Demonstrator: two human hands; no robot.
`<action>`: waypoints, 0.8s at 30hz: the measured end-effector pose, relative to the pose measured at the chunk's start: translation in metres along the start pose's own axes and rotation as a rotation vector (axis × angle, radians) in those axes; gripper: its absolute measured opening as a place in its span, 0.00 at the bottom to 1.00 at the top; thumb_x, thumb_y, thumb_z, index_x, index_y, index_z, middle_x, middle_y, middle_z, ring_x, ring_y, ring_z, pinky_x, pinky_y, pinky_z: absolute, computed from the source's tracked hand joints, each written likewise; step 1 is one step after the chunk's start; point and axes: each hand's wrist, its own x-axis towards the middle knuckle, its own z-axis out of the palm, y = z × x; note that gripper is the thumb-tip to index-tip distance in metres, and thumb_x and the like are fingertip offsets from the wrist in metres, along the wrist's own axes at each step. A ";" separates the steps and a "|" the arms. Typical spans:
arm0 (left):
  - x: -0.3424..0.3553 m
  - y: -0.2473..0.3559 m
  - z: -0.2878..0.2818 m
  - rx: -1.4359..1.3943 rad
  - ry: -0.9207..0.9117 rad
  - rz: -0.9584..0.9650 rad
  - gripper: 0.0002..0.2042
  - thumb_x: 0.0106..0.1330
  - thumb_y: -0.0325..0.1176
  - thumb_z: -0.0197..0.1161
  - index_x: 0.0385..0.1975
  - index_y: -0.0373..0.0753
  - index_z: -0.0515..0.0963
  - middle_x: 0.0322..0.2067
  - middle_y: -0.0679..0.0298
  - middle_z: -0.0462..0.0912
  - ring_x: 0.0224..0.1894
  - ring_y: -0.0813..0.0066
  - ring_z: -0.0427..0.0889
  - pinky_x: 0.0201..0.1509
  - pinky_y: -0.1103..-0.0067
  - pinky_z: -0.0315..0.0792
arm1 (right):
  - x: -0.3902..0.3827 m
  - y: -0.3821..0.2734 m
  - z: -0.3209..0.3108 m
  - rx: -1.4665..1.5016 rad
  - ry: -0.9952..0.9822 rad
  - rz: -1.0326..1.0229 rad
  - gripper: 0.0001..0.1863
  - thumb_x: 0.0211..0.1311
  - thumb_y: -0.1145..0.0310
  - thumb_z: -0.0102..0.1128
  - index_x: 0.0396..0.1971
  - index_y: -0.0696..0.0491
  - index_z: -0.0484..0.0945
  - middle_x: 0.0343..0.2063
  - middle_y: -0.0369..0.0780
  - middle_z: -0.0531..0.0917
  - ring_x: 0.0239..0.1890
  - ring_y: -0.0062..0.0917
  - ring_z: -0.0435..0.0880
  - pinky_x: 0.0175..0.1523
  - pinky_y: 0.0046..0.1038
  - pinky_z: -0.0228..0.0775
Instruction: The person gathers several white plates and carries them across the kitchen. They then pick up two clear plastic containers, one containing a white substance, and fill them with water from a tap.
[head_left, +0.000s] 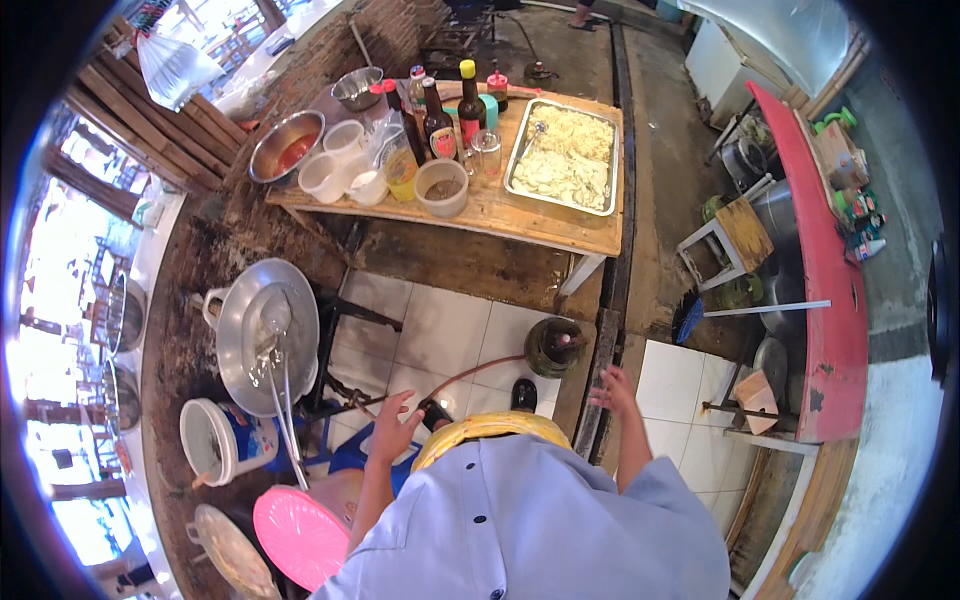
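Observation:
My left hand (pixel 396 428) is in the air in front of my body, empty, its fingers spread and slightly curled. To its left a large metal wok (pixel 238 330) sits on a black stove frame, with long-handled metal ladles (pixel 283 390) resting in it. My right hand (pixel 616 391) is raised on the other side, also empty, fingers apart. Closest to it is a dark green gas cylinder (pixel 548 350) standing on the tiles, with a hose running left from its top. A pink plastic basket or tray (pixel 296 535) lies beside my left forearm.
Ahead, a wooden table (pixel 540 232) bears a metal tray of pale yellow food (pixel 563 160), sauce bottles (pixel 438 120), plastic tubs and a steel bowl (pixel 288 147). A white bucket (pixel 222 440) stands at left. On the right are a wooden stool (pixel 738 238) and a red counter (pixel 828 330).

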 end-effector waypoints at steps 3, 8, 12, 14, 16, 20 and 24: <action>-0.021 -0.049 0.021 -0.011 0.010 -0.204 0.20 0.62 0.30 0.66 0.54 0.39 0.75 0.45 0.59 0.81 0.36 0.71 0.83 0.44 0.77 0.77 | 0.002 0.082 -0.049 -0.317 0.107 0.213 0.15 0.68 0.59 0.57 0.50 0.50 0.73 0.38 0.41 0.76 0.36 0.37 0.82 0.34 0.40 0.81; -0.001 -0.070 0.027 -0.202 0.041 -0.611 0.16 0.62 0.29 0.64 0.51 0.41 0.77 0.36 0.64 0.83 0.30 0.76 0.82 0.37 0.79 0.77 | -0.023 0.128 -0.087 0.009 0.222 0.456 0.14 0.68 0.62 0.51 0.46 0.54 0.73 0.37 0.41 0.78 0.34 0.32 0.81 0.33 0.34 0.78; 0.048 -0.015 0.057 -0.357 -0.065 -0.689 0.12 0.68 0.36 0.59 0.49 0.43 0.76 0.38 0.62 0.82 0.32 0.72 0.84 0.32 0.81 0.76 | -0.026 0.114 -0.084 0.181 0.224 0.370 0.19 0.69 0.59 0.53 0.54 0.53 0.71 0.46 0.43 0.76 0.43 0.33 0.81 0.44 0.38 0.78; 0.096 0.028 0.085 -0.475 -0.198 -0.633 0.13 0.70 0.37 0.57 0.50 0.41 0.75 0.40 0.62 0.82 0.35 0.70 0.85 0.33 0.81 0.77 | -0.031 0.102 -0.079 0.281 0.273 0.344 0.21 0.69 0.60 0.54 0.57 0.53 0.70 0.48 0.43 0.76 0.45 0.33 0.81 0.45 0.38 0.78; 0.155 0.076 0.125 -0.593 -0.353 -0.583 0.13 0.71 0.37 0.57 0.50 0.39 0.74 0.42 0.61 0.82 0.38 0.69 0.85 0.36 0.79 0.78 | -0.043 0.093 -0.076 0.385 0.249 0.278 0.22 0.69 0.61 0.55 0.59 0.54 0.69 0.49 0.43 0.76 0.46 0.33 0.81 0.45 0.38 0.78; 0.291 0.164 0.210 -0.811 -0.493 -0.452 0.12 0.73 0.37 0.56 0.50 0.38 0.72 0.41 0.61 0.81 0.38 0.67 0.84 0.37 0.75 0.79 | -0.087 0.106 -0.080 0.496 0.358 0.212 0.23 0.67 0.63 0.58 0.59 0.55 0.69 0.49 0.43 0.77 0.46 0.34 0.81 0.46 0.38 0.78; 0.396 0.216 0.284 -0.965 -0.327 -0.561 0.14 0.75 0.38 0.51 0.55 0.40 0.68 0.44 0.57 0.80 0.39 0.64 0.84 0.33 0.72 0.80 | -0.160 0.163 -0.097 0.571 0.474 0.239 0.10 0.66 0.66 0.59 0.43 0.54 0.75 0.37 0.42 0.79 0.39 0.32 0.81 0.42 0.36 0.78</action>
